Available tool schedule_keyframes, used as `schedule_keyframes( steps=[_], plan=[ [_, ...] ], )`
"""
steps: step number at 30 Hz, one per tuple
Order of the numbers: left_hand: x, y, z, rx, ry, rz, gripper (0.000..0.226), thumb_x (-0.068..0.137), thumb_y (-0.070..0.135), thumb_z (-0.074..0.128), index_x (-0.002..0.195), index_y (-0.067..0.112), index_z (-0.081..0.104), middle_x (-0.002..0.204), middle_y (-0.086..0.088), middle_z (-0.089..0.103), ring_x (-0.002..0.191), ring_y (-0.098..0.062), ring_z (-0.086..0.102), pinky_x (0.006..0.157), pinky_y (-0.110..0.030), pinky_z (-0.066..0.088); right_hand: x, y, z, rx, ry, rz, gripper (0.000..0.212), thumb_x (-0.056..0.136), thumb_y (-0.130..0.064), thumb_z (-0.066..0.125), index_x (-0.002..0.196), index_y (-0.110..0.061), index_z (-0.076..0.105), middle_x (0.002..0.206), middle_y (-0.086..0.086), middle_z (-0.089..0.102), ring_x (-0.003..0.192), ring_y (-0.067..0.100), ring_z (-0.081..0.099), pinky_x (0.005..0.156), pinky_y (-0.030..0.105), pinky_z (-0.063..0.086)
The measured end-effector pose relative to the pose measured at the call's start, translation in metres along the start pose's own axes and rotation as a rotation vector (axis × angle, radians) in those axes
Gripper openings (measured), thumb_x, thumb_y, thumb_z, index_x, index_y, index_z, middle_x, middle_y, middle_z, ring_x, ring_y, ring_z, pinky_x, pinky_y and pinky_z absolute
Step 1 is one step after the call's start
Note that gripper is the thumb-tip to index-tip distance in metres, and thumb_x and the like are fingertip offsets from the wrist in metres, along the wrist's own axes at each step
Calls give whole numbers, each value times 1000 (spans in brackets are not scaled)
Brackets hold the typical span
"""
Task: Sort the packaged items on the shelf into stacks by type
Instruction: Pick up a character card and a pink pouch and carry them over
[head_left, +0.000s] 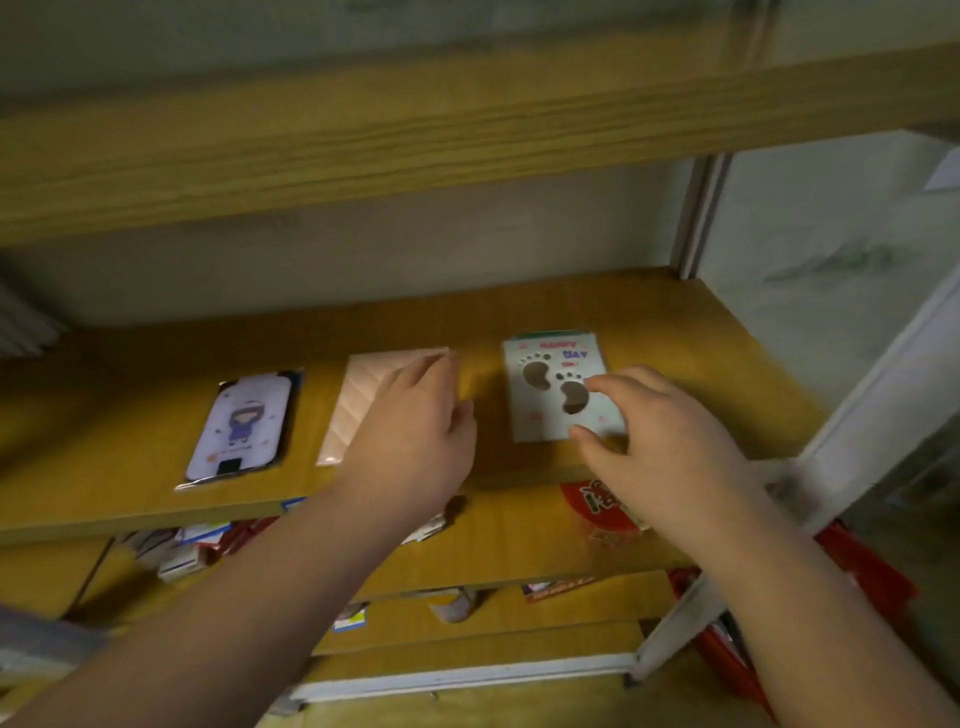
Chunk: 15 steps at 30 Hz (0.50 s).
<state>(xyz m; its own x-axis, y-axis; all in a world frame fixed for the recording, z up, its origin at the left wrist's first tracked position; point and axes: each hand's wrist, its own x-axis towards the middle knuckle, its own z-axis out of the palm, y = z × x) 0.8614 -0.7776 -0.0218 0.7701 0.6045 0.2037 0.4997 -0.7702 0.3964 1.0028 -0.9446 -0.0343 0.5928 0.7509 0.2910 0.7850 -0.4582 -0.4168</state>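
Three flat packs lie in a row on the yellow wooden shelf (130, 426). My left hand (415, 421) lies on the middle one, a pale pink quilted pack (363, 395), with my fingers straight and flat on its right edge. My right hand (660, 431) reaches over the white card pack with two foot-shaped holes (550, 384); my curled fingers and thumb pinch its right and lower edges. The purple cartoon-girl pack in clear plastic (241, 423) lies alone on the left. Both my arms stretch forward, bare.
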Motion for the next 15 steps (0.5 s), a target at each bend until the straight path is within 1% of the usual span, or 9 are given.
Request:
schedule_keyframes(
  steps=[1,3,4,7,8,12,14,15],
  plan=[
    [-8,-12,-8,50,20,16,50,98,27,51,146,13,46,151,-5,48,138,-23,39,108,-27,28,4,-9,7,15,-8,-15,51,91,-45,62,138,-26,53,134,-10,55,119,13,55,94,30,50],
    [-22,-36,-24,148,29,11,54,97,31,51,148,16,43,154,-3,45,141,-22,35,111,-31,25,9,-30,19,31,-18,-39,50,91,-44,62,137,-25,54,133,-8,56,120,15,55,95,32,50],
    [-29,-49,-32,187,38,4,55,97,33,50,148,16,44,154,-4,45,143,-23,34,113,-35,26,11,-42,24,31,-15,-58,48,90,-44,62,134,-25,56,131,-7,57,117,15,56,93,32,50],
    [-51,-84,-56,282,54,-19,55,97,37,52,146,12,48,151,-8,49,143,-28,37,115,-44,32,16,-81,38,14,-14,-142,40,88,-44,64,125,-29,61,119,-11,61,101,9,59,78,25,48],
    [-58,-94,-64,301,58,-30,56,96,38,52,145,12,49,151,-8,50,142,-29,38,115,-45,34,17,-92,42,13,-23,-160,40,88,-44,64,125,-29,61,118,-11,62,100,9,59,78,25,48],
    [-93,-145,-96,291,121,-119,54,94,36,59,142,12,53,147,-9,54,139,-28,42,113,-39,32,22,-150,64,41,-48,-220,39,88,-41,65,124,-25,64,120,-7,63,106,16,59,85,33,51],
    [-114,-176,-115,286,139,-175,57,94,37,59,144,12,51,148,-9,53,138,-27,41,113,-38,31,22,-186,78,46,-59,-253,37,87,-39,67,120,-23,65,116,-4,64,105,19,60,87,35,51],
    [-126,-191,-125,289,147,-205,58,94,39,57,146,13,49,149,-8,51,138,-26,41,113,-38,31,21,-206,85,48,-64,-266,36,86,-38,68,119,-23,66,114,-3,64,105,20,60,87,35,51]
  ],
)
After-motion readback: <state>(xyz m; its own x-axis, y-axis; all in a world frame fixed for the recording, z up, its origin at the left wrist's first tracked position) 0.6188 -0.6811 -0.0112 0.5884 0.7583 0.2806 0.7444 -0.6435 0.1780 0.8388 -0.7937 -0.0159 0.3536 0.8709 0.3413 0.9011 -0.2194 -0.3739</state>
